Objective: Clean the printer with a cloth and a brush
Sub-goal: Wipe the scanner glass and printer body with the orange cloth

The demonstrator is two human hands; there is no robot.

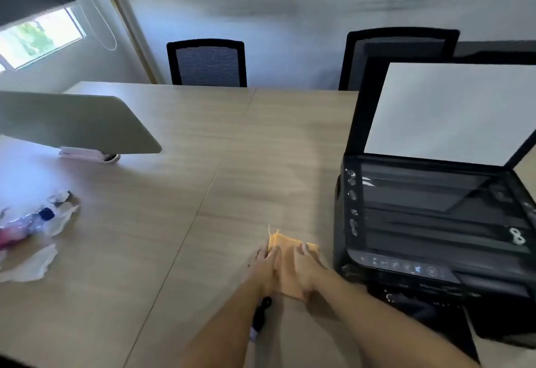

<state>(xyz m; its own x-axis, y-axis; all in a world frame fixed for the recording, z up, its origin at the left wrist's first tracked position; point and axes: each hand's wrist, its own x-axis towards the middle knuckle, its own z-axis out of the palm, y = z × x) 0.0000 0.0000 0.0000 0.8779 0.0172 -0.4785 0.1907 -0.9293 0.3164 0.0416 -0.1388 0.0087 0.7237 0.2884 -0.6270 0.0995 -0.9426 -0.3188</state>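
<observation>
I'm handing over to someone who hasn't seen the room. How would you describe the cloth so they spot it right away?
Find the black printer with its scanner lid raised, at the right of the long wooden table. Just left of its front corner, the cloth lies flat on the table under the left hand and right hand. It is the only orange thing there.

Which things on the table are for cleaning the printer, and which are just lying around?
For the job:
- printer, lid up
- orange cloth, under both hands: left hand, right hand
- dark brush, partly hidden beside the left arm

Just lying about:
- plastic bottle
- crumpled paper
- grey divider panel
- two black chairs
</observation>
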